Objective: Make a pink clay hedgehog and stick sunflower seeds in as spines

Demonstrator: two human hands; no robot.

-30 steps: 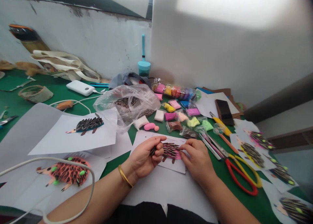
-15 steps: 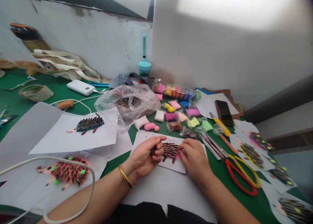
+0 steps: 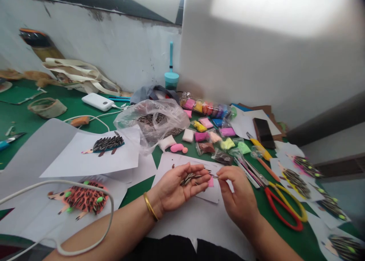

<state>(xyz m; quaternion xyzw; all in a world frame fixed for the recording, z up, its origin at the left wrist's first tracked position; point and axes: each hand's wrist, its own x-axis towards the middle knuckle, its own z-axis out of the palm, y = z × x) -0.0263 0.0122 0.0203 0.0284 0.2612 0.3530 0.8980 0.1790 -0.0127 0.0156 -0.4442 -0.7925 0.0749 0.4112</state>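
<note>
My left hand lies palm up with its fingers stretched out, and several striped sunflower seeds rest on them. My right hand hovers just right of it, thumb and forefinger pinched together at the seeds' edge; whether a seed is between them is too small to tell. Under both hands lies a white sheet with a pink clay hedgehog, mostly hidden by my left fingers.
A plastic bag of seeds sits behind the sheet, with clay packets to its right. Red-and-yellow scissors and finished hedgehogs lie at the right. Other hedgehogs and a white cable lie at the left.
My left hand has turned palm up and spread out, showing the seeds it was holding closed. My right hand has lifted off the hedgehog and moved slightly right.
</note>
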